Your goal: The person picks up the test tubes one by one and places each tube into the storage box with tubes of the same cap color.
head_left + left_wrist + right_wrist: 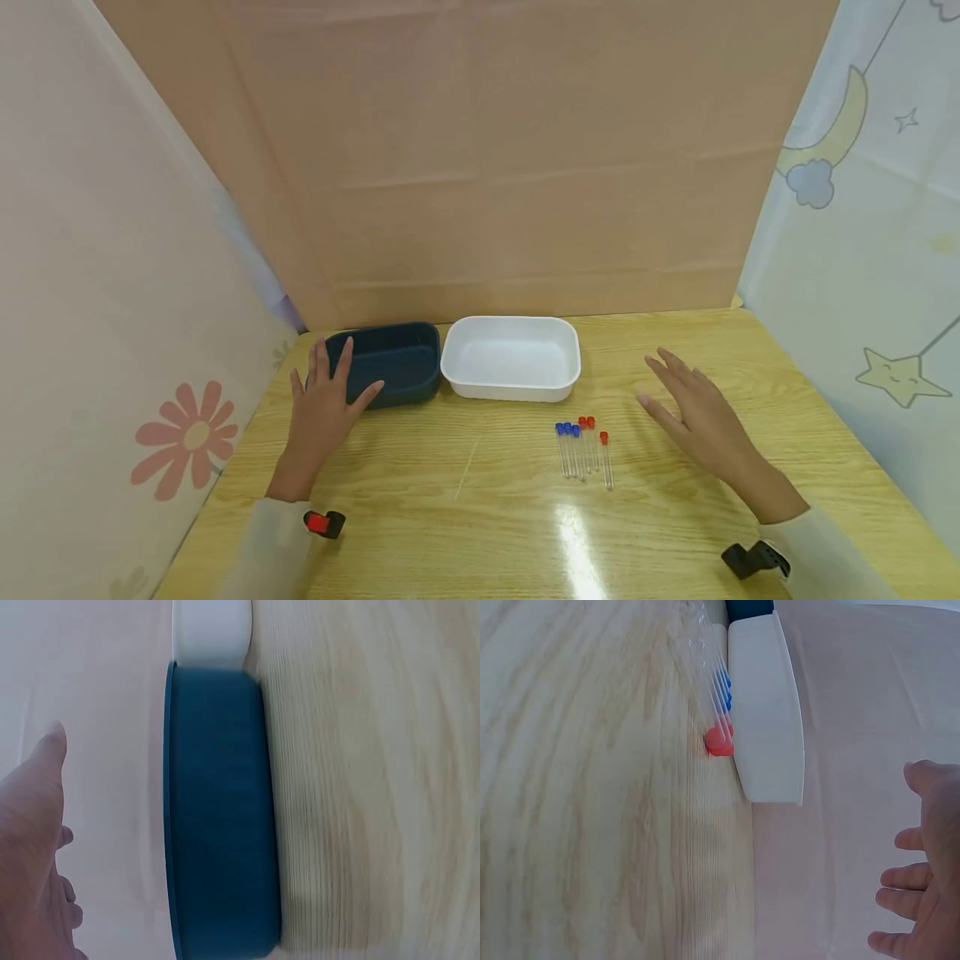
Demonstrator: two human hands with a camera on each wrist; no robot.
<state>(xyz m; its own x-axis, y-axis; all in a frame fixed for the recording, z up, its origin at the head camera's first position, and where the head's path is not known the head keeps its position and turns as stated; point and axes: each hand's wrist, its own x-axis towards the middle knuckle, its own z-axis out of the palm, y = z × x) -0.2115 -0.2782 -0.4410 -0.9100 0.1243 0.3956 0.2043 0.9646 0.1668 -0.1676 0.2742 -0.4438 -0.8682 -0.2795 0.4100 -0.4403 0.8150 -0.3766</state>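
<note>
Pale sleeves (821, 550) come in nearest us, one in each lower corner of the head view, and we have quite a scene! Biggest of all is the brown backdrop (495, 158), filling the upper middle of the frame, with the wood-grain table (450, 533) spreading across the bottom. On the left edge, a cloth printed with a pink flower (197, 436); on the right, another with a moon (840, 133) and a smiling star (902, 377). Centre frame, the white tray (512, 360), and just beside it, left of centre, the dark blue tray (408, 392). Look at the left hand (322, 412): fingers spread, grasping nothing, hovering over the left end of that dark tray, and the left wrist view shows it clear of the wall! Over at right of centre, the right hand (701, 425) is released too, fingers extended, above the table. Between that hand and the trays lie the clear tubes (577, 458), in the lower middle of the frame, ends capped towards the top: three blue caps (567, 427), three red caps (591, 422), with one red-capped tube (607, 468) slightly apart on the right!
</note>
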